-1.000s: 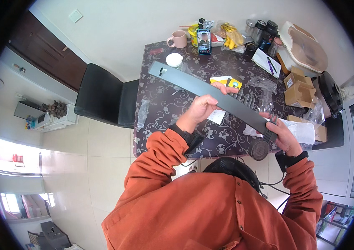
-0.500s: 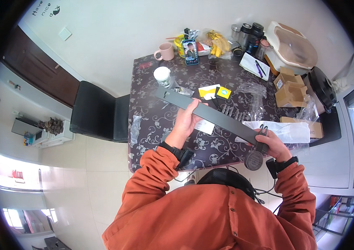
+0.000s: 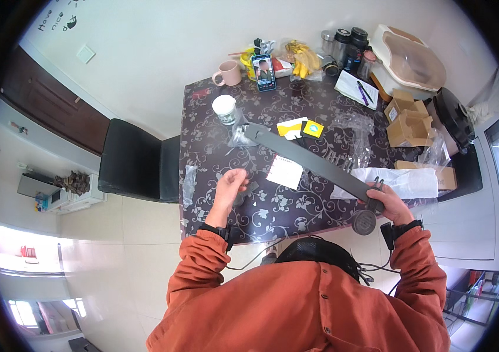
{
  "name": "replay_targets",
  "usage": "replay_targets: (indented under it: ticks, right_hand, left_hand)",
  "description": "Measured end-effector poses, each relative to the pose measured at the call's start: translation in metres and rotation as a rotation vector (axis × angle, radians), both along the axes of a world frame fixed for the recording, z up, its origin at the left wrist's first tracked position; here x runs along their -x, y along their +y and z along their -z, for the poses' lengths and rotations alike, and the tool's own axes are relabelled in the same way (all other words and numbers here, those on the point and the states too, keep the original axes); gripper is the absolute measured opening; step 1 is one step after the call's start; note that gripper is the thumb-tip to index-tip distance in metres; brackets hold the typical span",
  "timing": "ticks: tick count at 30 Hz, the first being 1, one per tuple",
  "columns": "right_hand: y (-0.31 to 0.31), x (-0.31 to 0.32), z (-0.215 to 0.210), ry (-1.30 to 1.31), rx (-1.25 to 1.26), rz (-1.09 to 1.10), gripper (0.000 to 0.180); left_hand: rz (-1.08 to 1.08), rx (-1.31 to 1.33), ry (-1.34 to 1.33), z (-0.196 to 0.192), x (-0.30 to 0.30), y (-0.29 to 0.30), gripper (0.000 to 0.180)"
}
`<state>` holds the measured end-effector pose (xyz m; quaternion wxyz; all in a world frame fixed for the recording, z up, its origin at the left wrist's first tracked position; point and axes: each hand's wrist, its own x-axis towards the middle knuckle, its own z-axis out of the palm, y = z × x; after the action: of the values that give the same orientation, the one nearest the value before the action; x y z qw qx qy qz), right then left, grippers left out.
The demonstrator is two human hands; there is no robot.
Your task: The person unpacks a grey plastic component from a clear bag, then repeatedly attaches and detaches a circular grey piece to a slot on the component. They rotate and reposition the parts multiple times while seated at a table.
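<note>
My right hand [image 3: 389, 202] grips the near end of a long dark grey flat bar [image 3: 314, 162], with a round ribbed black disc [image 3: 364, 222] hanging below the grip and small black prongs sticking up by the fingers. The bar slants over the table to the far left, its far end close to a clear plastic bag [image 3: 240, 138]. Apart from it, my left hand [image 3: 230, 186] is over the near left of the table, fingers curled in; whether they hold anything is hidden. Beside that hand lies a small dark piece [image 3: 248, 191]. A white paper sheet [image 3: 285, 172] lies between the hands.
A white-lidded jar [image 3: 224, 110], pink mug [image 3: 228, 73], propped phone [image 3: 264, 73] and bananas [image 3: 305, 60] stand toward the back. Yellow cards [image 3: 313, 128] lie mid-table. Notebook [image 3: 355, 91], open cardboard boxes [image 3: 407, 128] and white wrapping [image 3: 399, 182] are at right. A black chair [image 3: 135, 158] stands left.
My left hand has let go of the bar and moved down and left to the table. My right hand keeps its grip, now alone, and has shifted slightly right.
</note>
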<state>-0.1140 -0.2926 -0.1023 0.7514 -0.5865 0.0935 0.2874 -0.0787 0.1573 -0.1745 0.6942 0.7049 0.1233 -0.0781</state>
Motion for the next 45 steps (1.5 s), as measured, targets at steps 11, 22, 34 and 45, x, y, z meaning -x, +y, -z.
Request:
replay_targets:
  ticks: [11, 22, 34, 45]
  right_hand:
    - [0.014, -0.025, 0.02, 0.05, -0.006, -0.189, 0.036]
    - [0.032, -0.052, 0.053, -0.143, 0.557, 0.123, 0.052]
    - [0.161, -0.029, 0.017, 0.169, -0.156, -0.199, 0.049]
    - [0.197, -0.045, 0.058, 0.233, -0.873, 0.123, 0.03]
  left_hand:
    - [-0.124, 0.719, 0.114, -0.022, -0.011, -0.02, 0.042]
    - [-0.364, 0.634, 0.002, -0.008, 0.008, -0.011, 0.041]
    - [-0.5, 0.76, -0.015, -0.023, 0.006, -0.055, 0.036]
    - [-0.141, 0.712, 0.067, -0.041, 0.01, -0.094, 0.039]
